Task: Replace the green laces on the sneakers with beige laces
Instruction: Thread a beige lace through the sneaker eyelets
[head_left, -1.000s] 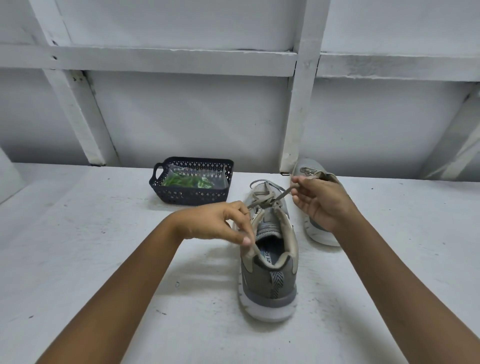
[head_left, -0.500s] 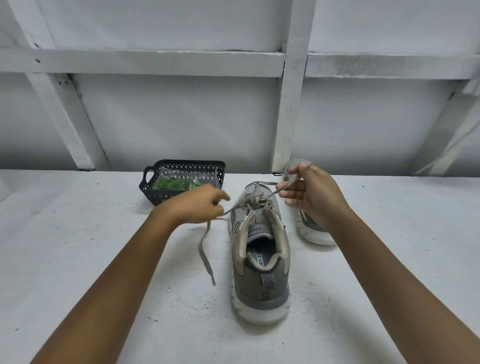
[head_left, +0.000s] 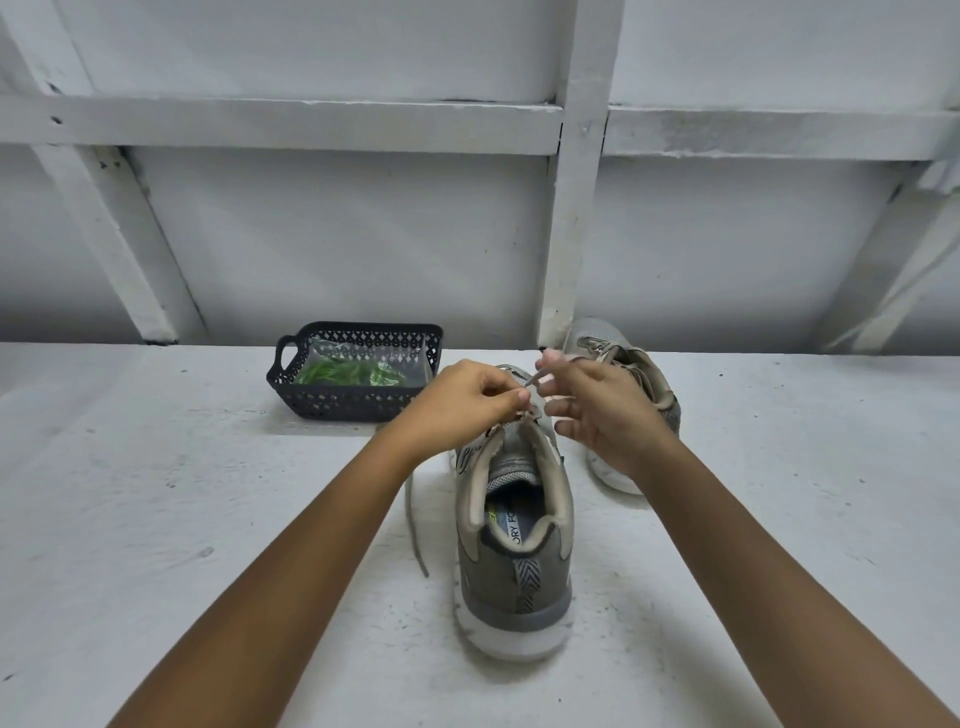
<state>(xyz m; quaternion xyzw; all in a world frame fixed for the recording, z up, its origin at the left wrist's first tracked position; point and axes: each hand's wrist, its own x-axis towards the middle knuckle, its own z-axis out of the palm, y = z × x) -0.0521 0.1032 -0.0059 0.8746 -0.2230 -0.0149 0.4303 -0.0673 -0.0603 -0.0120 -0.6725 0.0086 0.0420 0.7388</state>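
A grey sneaker (head_left: 514, 566) stands heel towards me in the middle of the white table. My left hand (head_left: 462, 402) and my right hand (head_left: 597, 410) meet over its tongue, each pinching a part of the beige lace (head_left: 531, 383) at the top eyelets. One loose end of the beige lace (head_left: 413, 525) trails down on the table left of the shoe. The second grey sneaker (head_left: 631, 384), with a beige lace, lies behind my right hand, partly hidden. Green laces (head_left: 345, 371) lie in a clear bag inside the basket.
A black perforated basket (head_left: 353, 402) with a handle stands at the back left, near the wall. A white panelled wall with beams (head_left: 576, 208) rises right behind the table (head_left: 156, 519). A cord hangs at the far right edge (head_left: 930, 260).
My left hand moved right, from beside the shoe to the top eyelets, meeting my right hand. The lace's free end now lies on the table left of the shoe.
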